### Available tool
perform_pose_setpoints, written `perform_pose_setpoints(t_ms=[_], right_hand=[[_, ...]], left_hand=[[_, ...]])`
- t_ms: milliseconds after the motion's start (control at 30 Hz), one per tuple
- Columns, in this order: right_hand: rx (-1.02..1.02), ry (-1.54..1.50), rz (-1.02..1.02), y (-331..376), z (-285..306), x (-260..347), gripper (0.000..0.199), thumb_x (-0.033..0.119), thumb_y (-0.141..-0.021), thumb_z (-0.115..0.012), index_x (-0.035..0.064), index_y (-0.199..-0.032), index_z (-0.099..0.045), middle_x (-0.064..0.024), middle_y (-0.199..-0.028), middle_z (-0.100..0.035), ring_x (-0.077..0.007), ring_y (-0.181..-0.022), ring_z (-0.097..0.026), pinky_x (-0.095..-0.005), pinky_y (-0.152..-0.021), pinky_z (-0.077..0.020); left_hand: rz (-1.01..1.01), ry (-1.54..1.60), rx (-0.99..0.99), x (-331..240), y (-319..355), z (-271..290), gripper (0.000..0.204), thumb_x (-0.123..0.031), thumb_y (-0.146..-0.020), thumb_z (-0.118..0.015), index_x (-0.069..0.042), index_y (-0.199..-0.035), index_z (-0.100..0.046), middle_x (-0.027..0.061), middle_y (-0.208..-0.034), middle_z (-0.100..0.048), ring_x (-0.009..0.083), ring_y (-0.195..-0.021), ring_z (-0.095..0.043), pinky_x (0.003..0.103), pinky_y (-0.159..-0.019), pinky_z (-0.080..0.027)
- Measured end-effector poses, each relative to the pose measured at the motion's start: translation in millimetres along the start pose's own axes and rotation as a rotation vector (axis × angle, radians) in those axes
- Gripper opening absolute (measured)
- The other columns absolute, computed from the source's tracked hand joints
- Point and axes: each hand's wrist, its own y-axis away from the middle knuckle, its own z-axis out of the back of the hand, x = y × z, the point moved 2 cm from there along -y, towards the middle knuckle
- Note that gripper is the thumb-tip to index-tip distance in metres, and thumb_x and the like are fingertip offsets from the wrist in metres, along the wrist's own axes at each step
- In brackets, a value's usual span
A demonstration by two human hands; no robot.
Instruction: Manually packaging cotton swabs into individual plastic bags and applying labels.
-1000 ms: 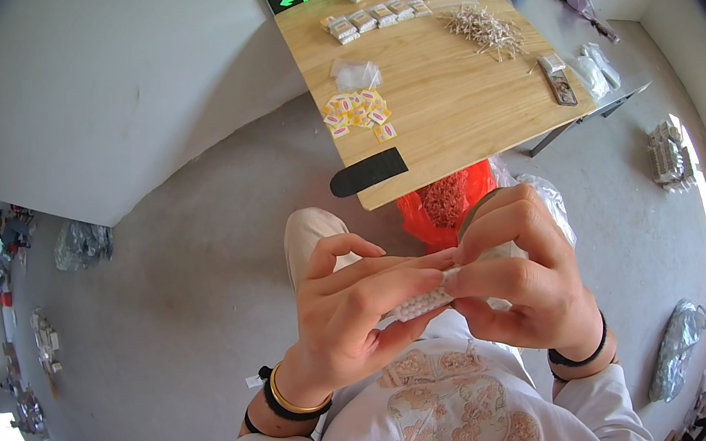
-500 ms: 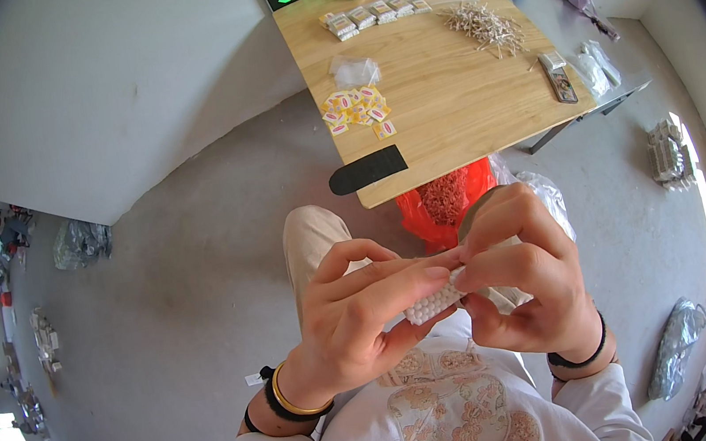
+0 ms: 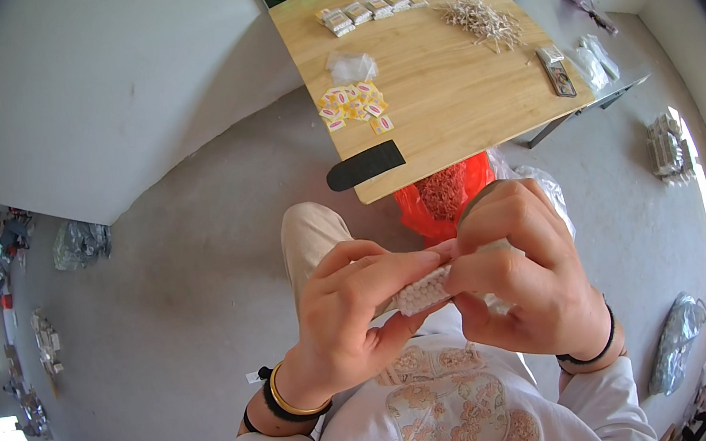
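Above my lap, both hands hold a small bundle of cotton swabs [image 3: 423, 292], its rounded white tips facing me. My left hand [image 3: 348, 306] grips its left side, with the thumb along the top and fingers beneath. Round the right end, the fingers of my right hand [image 3: 526, 278] are bent and pinched, hiding that part of the bundle. Whether a bag wraps the swabs I cannot tell.
On the wooden table [image 3: 447, 119] ahead lie yellow cards [image 3: 351, 103], clear bags [image 3: 351, 67], several swab packs [image 3: 374, 9], loose swabs [image 3: 483, 20] and a phone [image 3: 560, 75]. A black strip [image 3: 365, 165] overhangs its near left corner. Below the edge hangs a red bag [image 3: 443, 195].
My right hand has shifted slightly right and its fingers have curled further in. The bundle has tilted a little and moved slightly left in my fingers.
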Motion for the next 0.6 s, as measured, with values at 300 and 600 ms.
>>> perform_pose_setpoints(t_ms=[300, 600], right_hand=[[0.096, -0.072, -0.126, -5.2, 2.9, -1.7, 0.043, -0.005, -0.054, -0.073, 0.0103, -0.093, -0.062, -0.0051, -0.093, -0.055, -0.0260, -0.087, -0.058, -0.0375, -0.077, -0.0449], [0.205, -0.094, -0.202, -3.8, 4.4, -3.6, 0.041, -0.003, -0.056, -0.073, 0.0081, -0.094, -0.060, -0.0050, -0.093, -0.055, -0.0257, -0.092, -0.057, -0.0364, -0.084, -0.0436]], left_hand=[[0.125, 0.232, 0.042, 1.2, 2.8, -2.8, 0.052, 0.004, -0.083, -0.078, 0.005, -0.123, -0.046, 0.0191, -0.107, -0.071, 0.0217, -0.096, -0.071, 0.031, -0.081, -0.058], [0.137, 0.150, 0.048, 1.0, 6.3, -4.9, 0.052, 0.003, -0.082, -0.080, 0.004, -0.123, -0.048, 0.0192, -0.105, -0.071, 0.0226, -0.096, -0.072, 0.031, -0.079, -0.058]])
